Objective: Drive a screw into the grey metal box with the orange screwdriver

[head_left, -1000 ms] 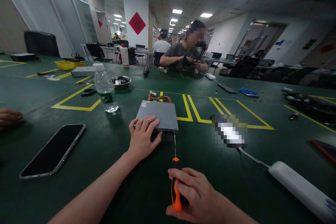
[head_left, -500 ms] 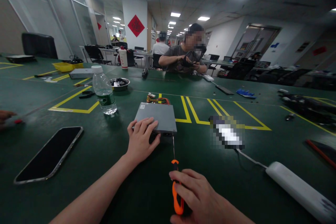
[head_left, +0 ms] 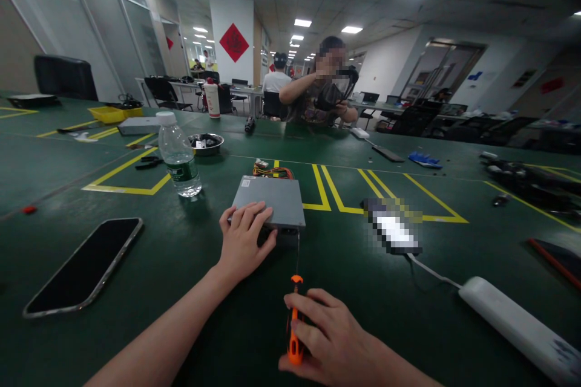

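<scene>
A grey metal computer power supply (head_left: 276, 196) lies flat on the green table, its bundle of coloured cables (head_left: 275, 172) at the far side. My left hand (head_left: 247, 233) rests over its near left part, fingers spread on the top face and thumb at the front edge. In my right hand (head_left: 324, 332) is an orange and black screwdriver (head_left: 296, 338), gripped by the handle between thumb and fingers. Its thin shaft points away from me and reaches the near right corner of the power supply. Whether the tip sits in a screw is too small to tell.
Left of the power supply stand a water bottle (head_left: 178, 160) and a metal bowl (head_left: 206, 144) of small parts. A dark phone (head_left: 86, 266) lies at the left, a lit phone (head_left: 393, 227) on a cable and a white power strip (head_left: 517, 326) at the right. A person (head_left: 322, 91) sits opposite.
The screwdriver handle has turned and shifted slightly left with my right hand. My left hand stays on the power supply. The person opposite has raised an arm; a hand at the left edge has gone.
</scene>
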Available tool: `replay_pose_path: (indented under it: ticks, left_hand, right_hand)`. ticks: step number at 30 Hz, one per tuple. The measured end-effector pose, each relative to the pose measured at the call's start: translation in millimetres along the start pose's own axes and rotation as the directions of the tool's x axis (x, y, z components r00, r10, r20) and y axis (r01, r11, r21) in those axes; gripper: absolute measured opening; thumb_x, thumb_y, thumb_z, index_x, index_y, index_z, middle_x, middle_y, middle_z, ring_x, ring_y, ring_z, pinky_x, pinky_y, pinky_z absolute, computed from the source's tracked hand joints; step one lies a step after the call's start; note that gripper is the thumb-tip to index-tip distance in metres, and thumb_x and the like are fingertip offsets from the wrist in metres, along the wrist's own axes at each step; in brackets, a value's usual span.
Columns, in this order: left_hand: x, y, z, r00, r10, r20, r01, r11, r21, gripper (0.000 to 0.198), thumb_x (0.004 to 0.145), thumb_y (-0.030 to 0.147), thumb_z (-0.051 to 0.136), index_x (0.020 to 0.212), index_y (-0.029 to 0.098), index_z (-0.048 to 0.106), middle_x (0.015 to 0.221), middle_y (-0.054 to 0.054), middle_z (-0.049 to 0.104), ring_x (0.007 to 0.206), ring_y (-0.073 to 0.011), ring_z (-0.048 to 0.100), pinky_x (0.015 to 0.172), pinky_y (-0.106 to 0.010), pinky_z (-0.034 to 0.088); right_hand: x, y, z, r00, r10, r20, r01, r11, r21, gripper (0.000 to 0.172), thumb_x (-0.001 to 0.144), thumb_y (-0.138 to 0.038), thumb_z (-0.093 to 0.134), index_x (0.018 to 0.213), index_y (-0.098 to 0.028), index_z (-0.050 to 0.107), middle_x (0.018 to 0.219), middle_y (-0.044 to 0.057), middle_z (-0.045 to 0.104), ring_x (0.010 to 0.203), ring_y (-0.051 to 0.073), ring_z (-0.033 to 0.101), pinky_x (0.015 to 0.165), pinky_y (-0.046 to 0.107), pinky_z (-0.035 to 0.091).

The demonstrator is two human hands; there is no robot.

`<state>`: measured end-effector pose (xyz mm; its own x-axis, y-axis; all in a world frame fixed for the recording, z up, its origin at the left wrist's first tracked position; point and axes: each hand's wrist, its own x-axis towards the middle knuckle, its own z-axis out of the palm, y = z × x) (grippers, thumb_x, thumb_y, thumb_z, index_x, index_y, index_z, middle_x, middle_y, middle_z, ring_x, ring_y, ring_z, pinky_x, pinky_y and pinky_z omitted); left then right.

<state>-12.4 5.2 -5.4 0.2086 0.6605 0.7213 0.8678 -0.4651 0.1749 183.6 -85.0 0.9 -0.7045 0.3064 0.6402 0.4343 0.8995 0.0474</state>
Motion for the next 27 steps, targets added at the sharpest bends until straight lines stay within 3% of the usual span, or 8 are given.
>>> replay_pose_path:
  ticks: [5,12,15,20,27]
  left_hand:
    - [0.0,0.7,-0.3,1.000,-0.008,0.009,0.008,1.000,0.013,0.032,0.080,0.033,0.052,0.111,0.025,0.053,0.119,-0.006,0.058,0.113,-0.0240,0.048,0.098,-0.046,0.023]
    - [0.0,1.1,0.2,1.000,0.002,-0.009,-0.002,1.000,0.015,0.033,0.080,0.033,0.053,0.112,0.026,0.053,0.119,-0.005,0.058,0.111,-0.0238,0.049,0.097,-0.045,0.024]
    - [-0.1,0.8,0.6,1.000,-0.004,-0.002,0.004,1.000,0.009,0.034,0.079,0.033,0.054,0.112,0.026,0.052,0.120,-0.005,0.057,0.112,-0.0241,0.048,0.097,-0.046,0.023]
    - [0.0,0.5,0.1,1.000,-0.001,0.005,0.001,1.000,0.010,0.034,0.080,0.033,0.053,0.113,0.026,0.052,0.120,-0.006,0.057,0.112,-0.0243,0.048,0.097,-0.046,0.024]
    - [0.0,1.3,-0.6,1.000,-0.012,0.019,0.012,1.000,0.002,0.034,0.081,0.034,0.052,0.113,0.026,0.052,0.120,-0.005,0.057,0.113,-0.0243,0.047,0.097,-0.045,0.024]
  right_hand:
    - [3.7,0.1,-7.8,0.985,-0.004,0.171,0.007,1.000,-0.013,0.040,0.093,-0.045,0.032,0.113,-0.016,0.051,0.103,0.012,0.064,0.089,0.017,0.062,0.079,0.033,0.047]
    - [-1.5,1.3,1.2,0.999,-0.052,0.008,0.052,0.999,-0.013,0.028,0.084,-0.040,0.054,0.084,-0.013,0.056,0.094,0.013,0.066,0.065,0.013,0.061,0.064,0.028,0.048]
    - [-4.5,1.6,1.7,1.000,-0.007,-0.001,0.007,1.000,0.019,0.032,0.084,-0.044,0.051,0.089,-0.012,0.054,0.096,0.015,0.066,0.073,0.016,0.063,0.070,0.030,0.049]
    - [2.0,-1.3,-7.0,0.991,-0.008,0.137,0.010,1.000,-0.019,0.034,0.089,-0.040,0.040,0.110,-0.017,0.054,0.101,0.014,0.063,0.080,0.018,0.063,0.071,0.033,0.050]
    - [0.3,-2.1,-0.3,0.999,-0.044,-0.012,0.044,0.999,-0.004,0.025,0.086,-0.037,0.051,0.087,-0.012,0.055,0.093,0.014,0.067,0.071,0.014,0.063,0.069,0.028,0.049]
